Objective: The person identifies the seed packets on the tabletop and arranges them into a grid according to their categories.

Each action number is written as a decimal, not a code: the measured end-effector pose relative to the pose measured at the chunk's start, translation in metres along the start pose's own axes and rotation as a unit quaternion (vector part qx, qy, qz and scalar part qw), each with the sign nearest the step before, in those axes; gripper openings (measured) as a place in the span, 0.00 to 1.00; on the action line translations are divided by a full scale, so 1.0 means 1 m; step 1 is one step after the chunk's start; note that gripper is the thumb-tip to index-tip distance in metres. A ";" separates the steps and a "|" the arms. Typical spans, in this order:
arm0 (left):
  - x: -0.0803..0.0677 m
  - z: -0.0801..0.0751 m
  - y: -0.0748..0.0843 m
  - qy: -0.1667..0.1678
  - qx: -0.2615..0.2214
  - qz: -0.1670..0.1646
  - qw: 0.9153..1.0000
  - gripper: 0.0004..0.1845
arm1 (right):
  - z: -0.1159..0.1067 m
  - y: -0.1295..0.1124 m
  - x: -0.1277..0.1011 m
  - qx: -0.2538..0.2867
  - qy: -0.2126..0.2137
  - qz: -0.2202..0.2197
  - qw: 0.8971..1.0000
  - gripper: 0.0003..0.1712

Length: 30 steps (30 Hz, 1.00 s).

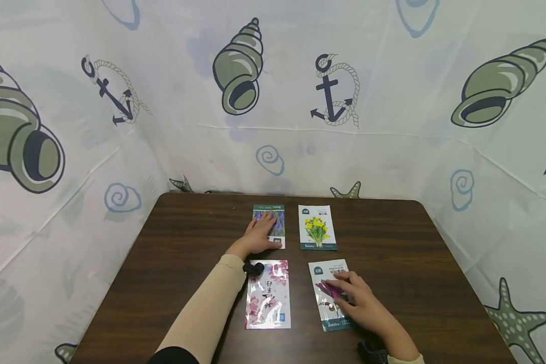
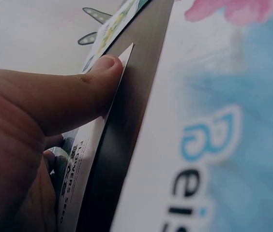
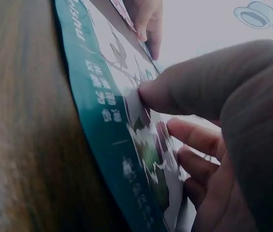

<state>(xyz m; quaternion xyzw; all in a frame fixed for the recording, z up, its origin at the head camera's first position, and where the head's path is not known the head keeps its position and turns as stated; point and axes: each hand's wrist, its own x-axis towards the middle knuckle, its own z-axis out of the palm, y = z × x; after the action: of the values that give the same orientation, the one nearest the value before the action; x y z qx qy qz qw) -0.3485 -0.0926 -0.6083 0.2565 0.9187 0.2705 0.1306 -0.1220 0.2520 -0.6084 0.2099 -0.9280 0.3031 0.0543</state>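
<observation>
1. Seed packets lie in two rows on the counter (image 1: 164, 263): the left hand (image 1: 259, 235) rests flat on the lavender packet (image 1: 269, 225), the right hand (image 1: 359, 301) on the purple-flower packet (image 1: 329, 296); beside these are the yellow-flower packet (image 1: 317, 227) and the pink-blossom packet (image 1: 268, 294).
2. Left wrist: the thumb (image 2: 68, 96) presses straight on the lavender packet's edge.
3. Right wrist: the fingers (image 3: 194, 137) lie spread and slightly bent on the purple-flower packet.

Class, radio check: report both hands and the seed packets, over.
Left hand flat on the purple-flower packet. Right hand resting on the front right packet, fingers relaxed. Yellow-flower packet and pink packet untouched. Nothing in the way.
</observation>
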 end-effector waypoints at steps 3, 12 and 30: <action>-0.001 -0.001 0.002 -0.004 -0.002 -0.004 1.000 0.57 | 0.001 0.000 0.000 0.000 0.000 -0.013 1.000 0.31; -0.006 -0.004 0.007 -0.011 0.014 -0.012 1.000 0.57 | 0.006 -0.002 0.001 0.027 -0.021 0.005 0.999 0.31; 0.007 0.007 -0.012 -0.009 0.013 -0.013 1.000 0.60 | 0.015 -0.017 0.004 0.048 -0.071 -0.008 0.996 0.33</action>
<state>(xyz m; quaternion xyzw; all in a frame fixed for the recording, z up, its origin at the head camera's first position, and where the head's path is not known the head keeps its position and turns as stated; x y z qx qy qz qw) -0.3564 -0.0940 -0.6217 0.2484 0.9243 0.2544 0.1389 -0.1178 0.2295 -0.6099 0.2406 -0.9123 0.3309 -0.0193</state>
